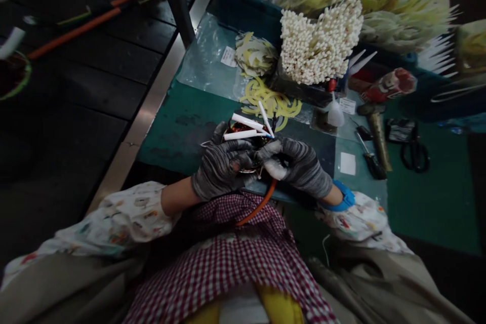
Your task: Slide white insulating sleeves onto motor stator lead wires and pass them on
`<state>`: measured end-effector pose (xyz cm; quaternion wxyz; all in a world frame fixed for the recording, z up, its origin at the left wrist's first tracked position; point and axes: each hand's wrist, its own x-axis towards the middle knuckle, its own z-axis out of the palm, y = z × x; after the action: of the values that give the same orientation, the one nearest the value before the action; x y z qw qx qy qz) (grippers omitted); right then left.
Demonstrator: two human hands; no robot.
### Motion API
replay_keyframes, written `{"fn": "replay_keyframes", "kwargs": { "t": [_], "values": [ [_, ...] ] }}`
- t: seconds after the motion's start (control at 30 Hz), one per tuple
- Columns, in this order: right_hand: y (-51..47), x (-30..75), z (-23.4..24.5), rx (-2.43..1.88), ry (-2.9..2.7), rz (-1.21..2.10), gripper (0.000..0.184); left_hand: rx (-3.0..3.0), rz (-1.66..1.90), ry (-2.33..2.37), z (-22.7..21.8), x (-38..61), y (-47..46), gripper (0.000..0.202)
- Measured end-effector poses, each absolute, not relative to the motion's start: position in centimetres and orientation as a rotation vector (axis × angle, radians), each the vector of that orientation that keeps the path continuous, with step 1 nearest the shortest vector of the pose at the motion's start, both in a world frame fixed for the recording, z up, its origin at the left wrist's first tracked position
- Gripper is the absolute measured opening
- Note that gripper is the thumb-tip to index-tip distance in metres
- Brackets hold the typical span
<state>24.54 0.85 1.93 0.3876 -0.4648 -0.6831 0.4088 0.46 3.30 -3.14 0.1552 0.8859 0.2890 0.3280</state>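
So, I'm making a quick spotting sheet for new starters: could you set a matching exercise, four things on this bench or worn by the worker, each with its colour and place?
Column one
1. Tubes
2. Wristband
3. Curved strips
4. Scissors

Column two
A. Black, to the right of the hammer
B. Yellow, in a loose pile
C. White, by the left hand and right hand 
D. Blue, on the right wrist

Pairs: 1-C, 2-D, 3-B, 4-A

Head-worn view: looks forward, steeply down, close above green worktop (448, 192).
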Motion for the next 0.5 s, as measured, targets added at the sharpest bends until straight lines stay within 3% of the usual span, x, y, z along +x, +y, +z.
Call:
{"fn": "replay_keyframes", "kwargs": {
  "t": [0.2,0.33,0.5],
  "values": [
    [0.7,25.2,0.7,-1.025,-1.886,1.151,0.014,2.534,0.976,0.781,-3.8,0.4,3.2,0.012],
    [-0.7,26.0,-1.6,-1.006,-1.923,1.228,0.027,2.498,1.006,0.803,-3.4,0.6,3.1,0.02],
    [-2.2,26.5,-2.3,-0.92,-2.115,1.004,0.021,2.444,0.897,0.845,-2.9,0.7,3.1,0.024]
  ]
}}
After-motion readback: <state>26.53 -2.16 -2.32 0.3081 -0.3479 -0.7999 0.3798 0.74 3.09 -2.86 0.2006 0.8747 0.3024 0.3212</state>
